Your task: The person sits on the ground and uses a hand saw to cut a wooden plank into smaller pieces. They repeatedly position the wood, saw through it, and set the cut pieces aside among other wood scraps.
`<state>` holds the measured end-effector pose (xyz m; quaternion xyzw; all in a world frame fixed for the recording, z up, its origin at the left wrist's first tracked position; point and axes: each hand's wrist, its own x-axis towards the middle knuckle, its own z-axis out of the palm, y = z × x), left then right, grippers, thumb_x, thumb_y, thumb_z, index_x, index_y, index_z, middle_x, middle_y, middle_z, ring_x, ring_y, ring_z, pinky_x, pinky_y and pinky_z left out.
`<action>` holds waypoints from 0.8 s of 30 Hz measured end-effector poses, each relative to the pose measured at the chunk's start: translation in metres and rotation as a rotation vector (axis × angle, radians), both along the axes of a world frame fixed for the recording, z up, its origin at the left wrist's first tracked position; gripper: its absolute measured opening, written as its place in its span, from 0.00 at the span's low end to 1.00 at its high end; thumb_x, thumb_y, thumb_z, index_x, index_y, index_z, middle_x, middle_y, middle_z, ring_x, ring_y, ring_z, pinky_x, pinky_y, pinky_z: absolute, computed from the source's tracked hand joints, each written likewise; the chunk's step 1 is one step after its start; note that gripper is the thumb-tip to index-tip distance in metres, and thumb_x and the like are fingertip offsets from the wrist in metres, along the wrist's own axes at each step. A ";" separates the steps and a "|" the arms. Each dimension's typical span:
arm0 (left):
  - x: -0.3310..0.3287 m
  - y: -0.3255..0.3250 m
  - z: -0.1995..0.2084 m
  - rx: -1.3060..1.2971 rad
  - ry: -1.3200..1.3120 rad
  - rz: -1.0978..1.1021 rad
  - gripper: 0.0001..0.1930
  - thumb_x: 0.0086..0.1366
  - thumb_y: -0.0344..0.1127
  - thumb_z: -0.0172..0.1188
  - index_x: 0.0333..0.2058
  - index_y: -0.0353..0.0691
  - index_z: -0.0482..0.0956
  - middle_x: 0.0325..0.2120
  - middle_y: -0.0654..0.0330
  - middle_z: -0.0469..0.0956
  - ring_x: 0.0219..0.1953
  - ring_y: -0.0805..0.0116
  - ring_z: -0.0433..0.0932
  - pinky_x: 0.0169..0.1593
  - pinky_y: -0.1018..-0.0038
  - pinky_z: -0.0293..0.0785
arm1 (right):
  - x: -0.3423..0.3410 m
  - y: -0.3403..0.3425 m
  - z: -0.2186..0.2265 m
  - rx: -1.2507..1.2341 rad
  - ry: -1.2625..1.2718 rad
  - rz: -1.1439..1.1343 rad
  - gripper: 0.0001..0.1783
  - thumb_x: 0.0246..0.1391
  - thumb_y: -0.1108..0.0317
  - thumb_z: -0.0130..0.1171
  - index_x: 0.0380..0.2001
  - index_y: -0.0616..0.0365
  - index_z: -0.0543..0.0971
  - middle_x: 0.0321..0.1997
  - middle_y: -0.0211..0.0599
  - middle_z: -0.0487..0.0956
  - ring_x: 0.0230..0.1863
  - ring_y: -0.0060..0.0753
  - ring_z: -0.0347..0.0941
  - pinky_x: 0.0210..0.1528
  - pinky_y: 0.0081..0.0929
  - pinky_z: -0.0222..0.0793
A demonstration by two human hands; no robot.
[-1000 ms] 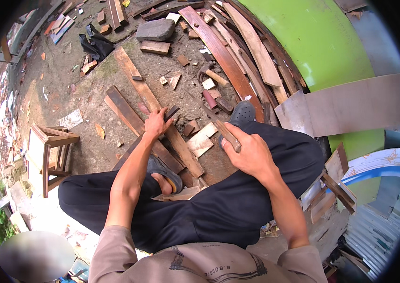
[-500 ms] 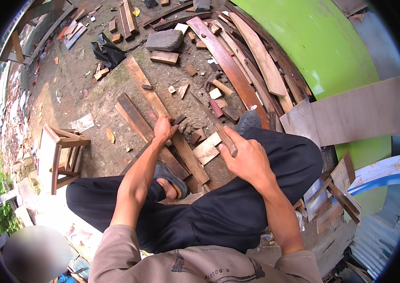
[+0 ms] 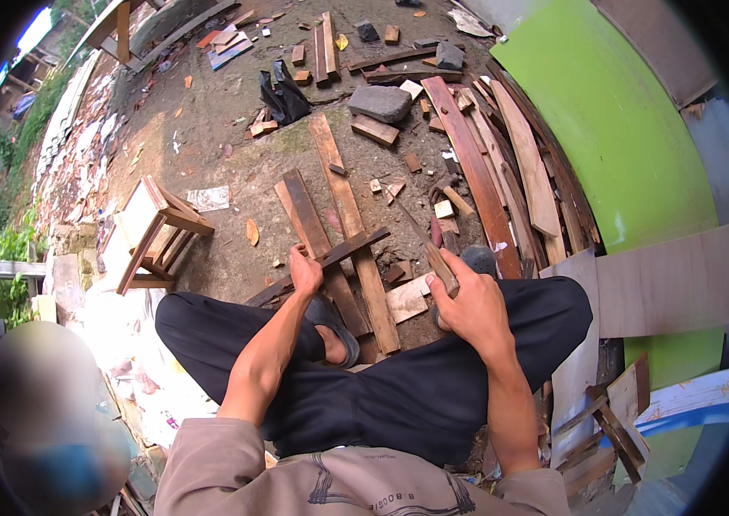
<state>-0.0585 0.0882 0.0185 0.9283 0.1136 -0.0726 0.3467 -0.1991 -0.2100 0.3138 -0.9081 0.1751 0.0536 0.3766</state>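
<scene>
My left hand (image 3: pixel 306 270) is closed on a dark narrow wooden strip (image 3: pixel 354 244). The strip lies slantwise across two longer boards on the ground, a dark brown board (image 3: pixel 307 206) and a lighter brown board (image 3: pixel 344 193). Its far right end sticks out past the lighter board. In my right hand (image 3: pixel 472 303) is the wooden handle of a handsaw (image 3: pixel 442 268), its thin dark blade seen almost edge-on. The blade points away and to the left, apart from the strip. Pale wood offcuts (image 3: pixel 408 299) lie between my feet.
A small wooden stool (image 3: pixel 158 230) stands at left. Long planks (image 3: pixel 476 163) lie beside a green panel (image 3: pixel 614 120) at right. Farther off are a grey stone block (image 3: pixel 380 103) and a black plastic bag (image 3: pixel 284 95). A hammer (image 3: pixel 457 200) lies near my right foot.
My left hand has shifted left along the dark strip, and more of the strip now shows beyond it. My right hand still holds the handsaw. The whole view has swung, moving the scene rightward.
</scene>
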 end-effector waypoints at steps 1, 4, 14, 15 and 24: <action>-0.001 0.011 -0.002 0.026 0.033 0.105 0.24 0.61 0.33 0.58 0.56 0.34 0.66 0.47 0.42 0.72 0.54 0.44 0.72 0.59 0.58 0.67 | 0.002 0.002 0.003 0.032 0.009 -0.002 0.27 0.57 0.53 0.58 0.55 0.57 0.77 0.27 0.60 0.80 0.34 0.62 0.79 0.41 0.49 0.74; -0.004 0.031 0.002 0.078 0.200 0.376 0.32 0.57 0.36 0.64 0.58 0.34 0.62 0.49 0.42 0.72 0.56 0.46 0.72 0.60 0.58 0.67 | 0.008 0.006 0.008 0.102 -0.033 -0.010 0.27 0.57 0.53 0.59 0.54 0.58 0.78 0.27 0.58 0.81 0.34 0.61 0.80 0.40 0.48 0.74; -0.019 0.080 -0.026 -0.857 0.555 0.832 0.34 0.65 0.53 0.63 0.56 0.28 0.67 0.48 0.47 0.74 0.37 0.62 0.80 0.33 0.69 0.84 | 0.018 0.021 0.000 0.063 -0.072 0.077 0.30 0.57 0.51 0.59 0.55 0.61 0.77 0.31 0.60 0.82 0.37 0.58 0.81 0.44 0.43 0.73; -0.020 0.080 -0.029 -0.865 0.557 0.865 0.35 0.64 0.54 0.63 0.57 0.29 0.67 0.49 0.46 0.73 0.37 0.60 0.80 0.34 0.69 0.85 | 0.017 0.020 -0.002 0.044 -0.053 0.078 0.30 0.57 0.50 0.59 0.55 0.62 0.77 0.31 0.61 0.82 0.37 0.58 0.81 0.44 0.43 0.73; -0.008 0.132 -0.078 -0.971 0.614 1.014 0.38 0.62 0.59 0.63 0.63 0.41 0.66 0.62 0.51 0.64 0.53 0.50 0.73 0.51 0.57 0.79 | 0.021 0.032 -0.008 0.008 0.023 0.023 0.25 0.58 0.59 0.62 0.53 0.66 0.77 0.45 0.56 0.82 0.47 0.44 0.81 0.51 0.32 0.72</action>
